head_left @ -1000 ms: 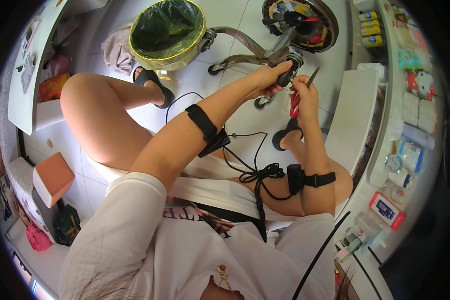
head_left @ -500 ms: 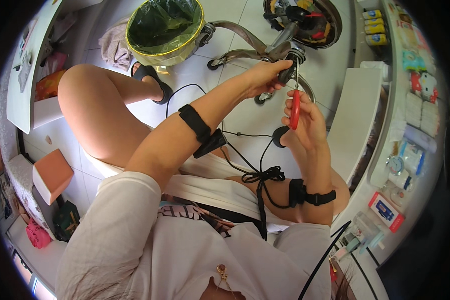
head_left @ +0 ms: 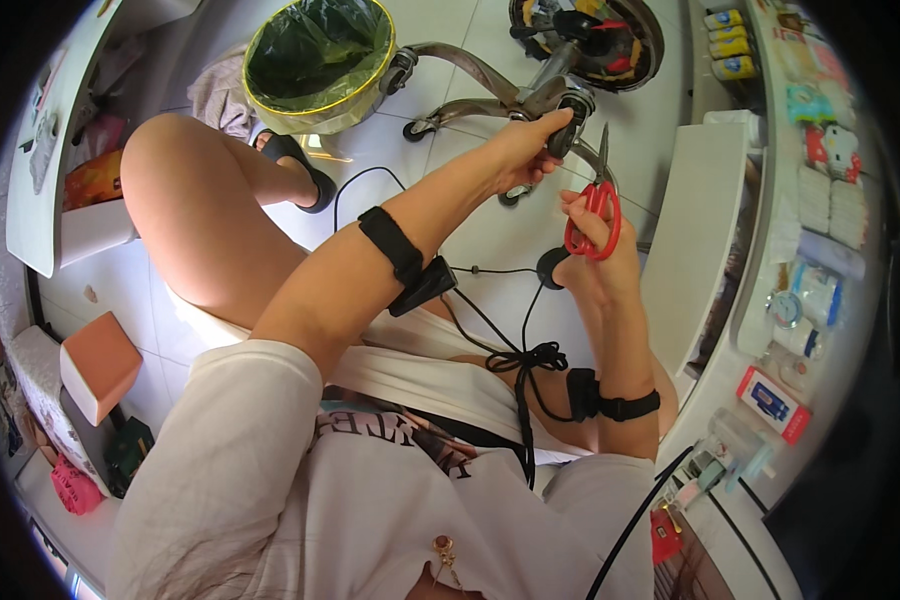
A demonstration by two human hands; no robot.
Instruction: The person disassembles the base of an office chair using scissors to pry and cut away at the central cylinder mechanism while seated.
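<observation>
My left hand (head_left: 526, 158) grips a black caster wheel (head_left: 567, 128) at the end of one leg of a metal chair base (head_left: 510, 95), its thumb on the wheel's top. Red-handled scissors (head_left: 596, 215) are in my right hand (head_left: 610, 245), with fingers through and around the handle loops. The blades look closed and point up and away from me, just right of the caster and apart from it. Other casters (head_left: 419, 130) sit on the base's remaining legs. Whatever may be caught in the gripped wheel is too small to make out.
A bin (head_left: 320, 65) with a dark green liner stands far left of the base, beside a crumpled cloth (head_left: 222, 95). Shelving full of packages (head_left: 815, 210) runs along my right, with a white panel (head_left: 695, 240) before it. A black cable (head_left: 490, 270) hangs between my arms.
My right hand has drawn the scissors back from the caster and turned them, so both handle loops show. My left hand still holds the wheel. The whole view has shifted slightly.
</observation>
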